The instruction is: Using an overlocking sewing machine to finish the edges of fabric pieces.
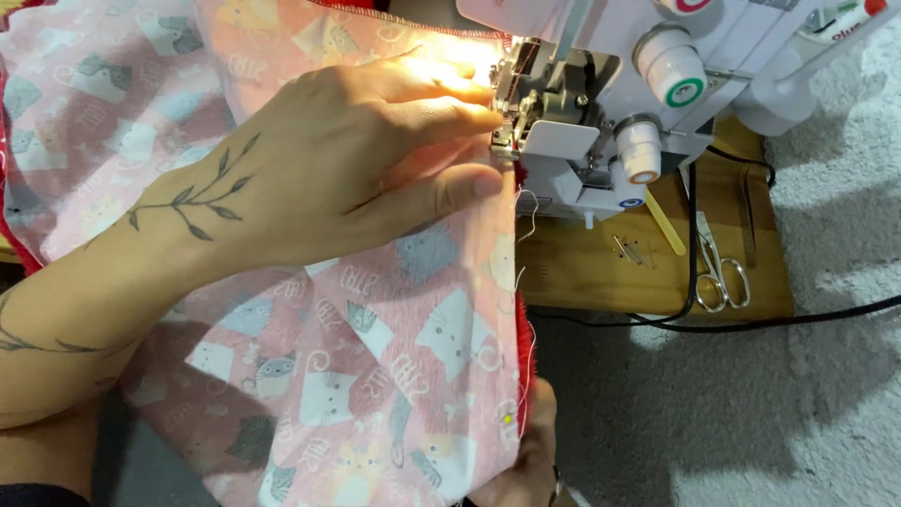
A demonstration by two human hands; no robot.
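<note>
Flat and spread, the left hand (375,150) lies palm-down on the pink printed fabric (375,376), its forearm coming in from the lower left with a leafy branch drawn along the wrist. Its fingers (450,117) are stretched out, not gripping, and the tips press the cloth right up against the presser foot (507,131) of the white sewing machine (601,94), where a small lamp lights the seam. The right hand (530,460) shows only partly at the bottom edge; it pinches the fabric's right edge from beneath, closed on the cloth near a yellow pin head (508,420).

The fabric covers most of the left and middle of the view, patterned with grey, white and yellow cat figures, with a red layer (526,357) peeking along its right edge and loose threads hanging there.

On the machine's front sit two round white knobs, one ringed green (674,70) and one tipped orange (641,150), with a small blue dot below them. The machine stands on a wooden board (601,272), which carries small scissors (721,277), a pale yellow stick (664,225) and a black cable (751,324) trailing right over the grey tabletop (751,422).
</note>
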